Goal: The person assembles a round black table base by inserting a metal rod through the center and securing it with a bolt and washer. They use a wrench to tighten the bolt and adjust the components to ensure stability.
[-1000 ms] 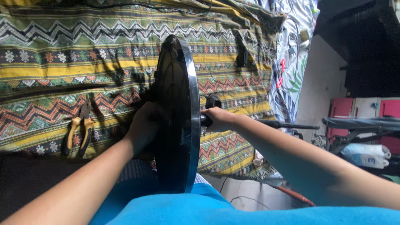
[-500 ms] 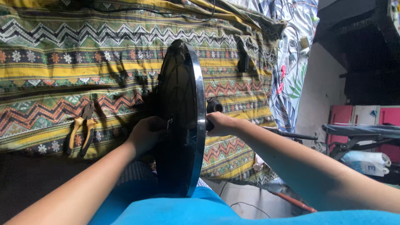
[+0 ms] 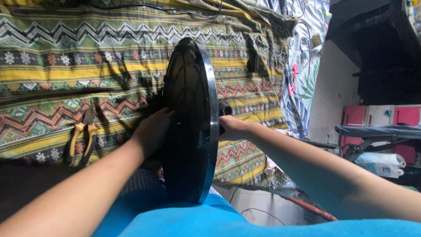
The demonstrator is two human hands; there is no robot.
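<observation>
One view is catalogued, the head camera looking down over the person's lap.

- Black disc (image 3: pixel 190 123): a round, glossy black wheel-like part with a bright metal rim, seen nearly edge-on. It is stood upright on its edge, its lower rim resting against the blue-clad lap (image 3: pixel 184 219), its top rising before the patterned blanket (image 3: pixel 66 57). Its flat faces are turned left and right; its axle line runs sideways, from one hand to the other.
- Left hand (image 3: pixel 153 131): laid against the disc's left face near the centre. The fingers are curled onto the dark surface; whether something is pinched there cannot be told, since the tips are lost in shadow.
- Right hand (image 3: pixel 230 126): set on the disc's right side at hub height, just below a short black stub (image 3: pixel 226 107) that projects from the centre. The fingers are hidden behind the rim, so their spread or closure cannot be told.
- Relation noted: the disc stands between the two hands, both touching it and equally near; the hub lies inward of each set of fingers.
- Pliers (image 3: pixel 81 136): orange-handled, laid on the blanket left of the disc, well apart from the left hand.
- Small black object (image 3: pixel 253 61): lying on the blanket above right; its kind is unclear.
- Pink drawers (image 3: pixel 381 116): at far right.
</observation>
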